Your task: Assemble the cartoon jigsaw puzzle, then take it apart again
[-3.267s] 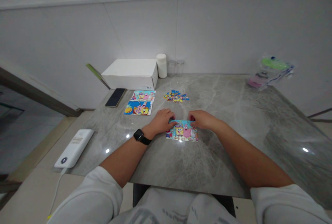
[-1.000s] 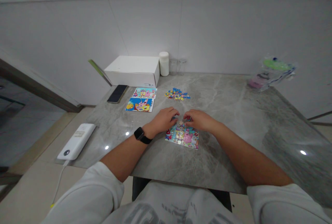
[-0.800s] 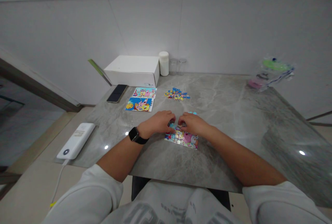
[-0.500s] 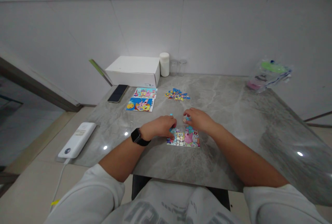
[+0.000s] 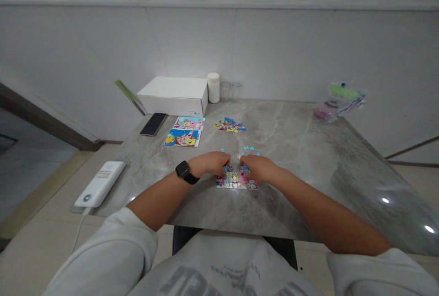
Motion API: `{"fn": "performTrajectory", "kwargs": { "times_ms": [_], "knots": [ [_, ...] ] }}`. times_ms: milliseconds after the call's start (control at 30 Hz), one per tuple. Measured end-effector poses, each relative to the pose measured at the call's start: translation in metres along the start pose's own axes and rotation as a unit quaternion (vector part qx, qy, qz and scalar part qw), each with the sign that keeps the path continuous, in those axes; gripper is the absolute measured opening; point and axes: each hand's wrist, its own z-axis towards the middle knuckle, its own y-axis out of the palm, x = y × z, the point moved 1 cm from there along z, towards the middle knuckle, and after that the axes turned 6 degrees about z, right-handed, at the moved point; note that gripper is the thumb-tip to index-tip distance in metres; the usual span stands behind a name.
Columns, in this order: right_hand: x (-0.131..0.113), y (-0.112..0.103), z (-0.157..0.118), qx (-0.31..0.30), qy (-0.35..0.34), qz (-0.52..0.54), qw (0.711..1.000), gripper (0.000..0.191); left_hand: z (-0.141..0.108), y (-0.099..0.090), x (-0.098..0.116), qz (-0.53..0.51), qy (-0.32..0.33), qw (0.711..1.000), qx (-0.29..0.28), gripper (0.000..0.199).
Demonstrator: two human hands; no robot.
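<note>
A partly assembled jigsaw puzzle (image 5: 233, 180) with cartoon figures lies flat near the table's front edge. My left hand (image 5: 215, 163), wearing a black watch (image 5: 185, 171) at the wrist, grips its upper left part with thumb and fingers bent around the pieces. Over the upper right part, my right hand (image 5: 259, 168) has its curled fingertips on the puzzle, hiding some of it. Just beyond the hands lie several loose light-blue puzzle pieces (image 5: 248, 148). Farther back is a heap of mixed puzzle pieces (image 5: 229, 125).
Two cartoon picture cards (image 5: 183, 137) lie at left beside a phone (image 5: 153, 124). Behind stand a white box (image 5: 174, 96), a white bottle (image 5: 213, 88) and two clear glasses (image 5: 236, 91). A plastic bag (image 5: 339, 102) sits back right; a white power bank (image 5: 100, 184) is at the left edge.
My right hand has come down and nearer onto the puzzle, uncovering loose blue pieces behind it. My left hand stays at the puzzle's left side. The view has shifted slightly.
</note>
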Motion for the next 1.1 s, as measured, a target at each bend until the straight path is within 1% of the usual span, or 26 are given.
{"fn": "performTrajectory", "kwargs": {
  "times_ms": [100,233,300,400,567,733,833,867,933,1033,1100],
  "knots": [
    [0.0,0.0,-0.002,0.011,0.013,-0.002,1.0,0.048,0.001,0.001,-0.001,0.009,0.017,1.0,0.005,0.038],
    [0.005,0.0,-0.005,0.032,0.049,-0.002,0.998,0.058,-0.003,0.0,-0.003,-0.001,0.024,1.0,0.006,0.029],
    [0.009,0.0,-0.005,0.033,0.056,0.0,0.998,0.059,-0.004,-0.002,-0.005,-0.024,0.029,0.999,0.016,0.026],
    [0.013,0.0,-0.003,0.027,0.05,0.008,0.998,0.052,-0.004,-0.007,-0.01,-0.069,0.037,0.996,0.035,0.026],
    [0.019,0.003,0.003,0.024,0.033,0.014,0.999,0.032,0.004,-0.011,-0.013,-0.076,0.051,0.996,0.021,0.019],
    [0.029,0.006,0.006,0.015,0.006,0.052,0.998,0.017,0.01,-0.006,-0.014,-0.106,0.026,0.994,0.024,0.02],
    [0.031,0.005,0.004,0.006,0.002,0.102,0.995,0.007,0.012,-0.001,-0.015,-0.127,-0.001,0.991,0.043,0.023],
    [0.031,0.005,0.003,0.008,0.002,0.123,0.992,0.006,0.012,0.001,-0.015,-0.137,-0.005,0.989,0.051,0.023],
    [0.028,0.003,0.002,0.022,0.001,0.159,0.987,0.015,0.013,0.003,-0.015,-0.163,0.007,0.985,0.063,0.023],
    [0.022,0.002,0.004,0.056,-0.016,0.158,0.986,0.029,0.012,0.003,-0.013,-0.2,0.061,0.974,0.088,0.021],
    [0.018,0.002,0.007,0.06,-0.042,0.149,0.986,0.026,0.011,0.002,-0.013,-0.22,0.082,0.966,0.109,0.021]
  ]
}}
